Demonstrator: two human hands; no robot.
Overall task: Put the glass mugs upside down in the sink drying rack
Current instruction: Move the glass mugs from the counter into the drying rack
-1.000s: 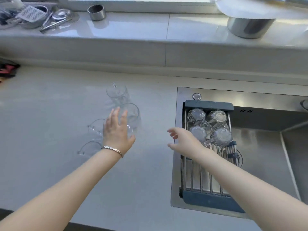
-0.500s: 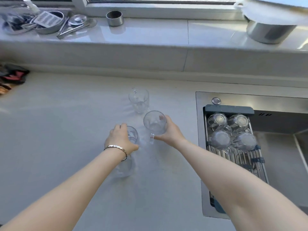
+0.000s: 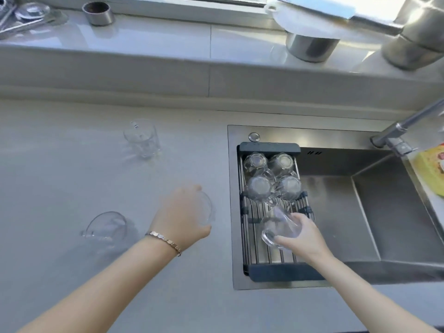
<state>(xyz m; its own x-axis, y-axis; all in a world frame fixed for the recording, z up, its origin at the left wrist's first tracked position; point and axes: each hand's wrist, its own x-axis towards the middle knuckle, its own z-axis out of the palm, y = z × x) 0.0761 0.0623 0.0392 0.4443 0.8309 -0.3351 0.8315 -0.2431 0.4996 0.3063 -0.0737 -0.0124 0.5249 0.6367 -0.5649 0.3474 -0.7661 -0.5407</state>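
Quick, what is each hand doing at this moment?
Left hand: closed on a glass mug above the counter.
Right hand: holding a tilted glass mug over the drying rack.

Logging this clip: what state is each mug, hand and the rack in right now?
Four mugs in the rack: upside down, at the far end.
Right hand: holding a mug, tilted over the drying rack.
Left hand: gripping a mug above the counter.
Two counter mugs: untouched.

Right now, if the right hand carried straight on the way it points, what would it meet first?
Probably the nearest upturned mug in the drying rack, met by the mug the right hand holds; depth is unclear.
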